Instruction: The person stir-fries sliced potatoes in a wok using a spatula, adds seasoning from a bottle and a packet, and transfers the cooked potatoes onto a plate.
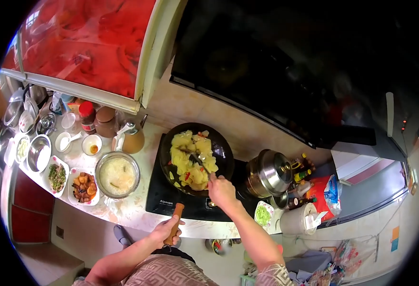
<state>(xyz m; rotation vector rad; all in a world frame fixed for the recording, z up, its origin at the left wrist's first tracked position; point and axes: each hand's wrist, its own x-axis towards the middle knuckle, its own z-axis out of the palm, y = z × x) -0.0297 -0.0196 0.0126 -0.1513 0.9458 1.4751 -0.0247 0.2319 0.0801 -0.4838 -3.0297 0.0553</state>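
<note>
A black wok (224,151) sits on the dark cooktop (164,202), holding yellowish sliced food (185,164) with bits of red. My left hand (167,229) is wrapped round the wok's brown wooden handle (175,223), in front of the cooktop's edge. Over the wok's lower right rim, my right hand (222,192) grips a spatula; its dark blade (197,159) lies among the slices. Most of the spatula's handle is hidden by my fingers.
Left of the cooktop stand a steel bowl of pale liquid (118,175), a plate of browned chunks (84,187), a plate of green pieces (56,177) and several jars. A lidded pot (270,172) and a plate of chopped greens (263,214) are at right. The range hood (247,86) hangs above.
</note>
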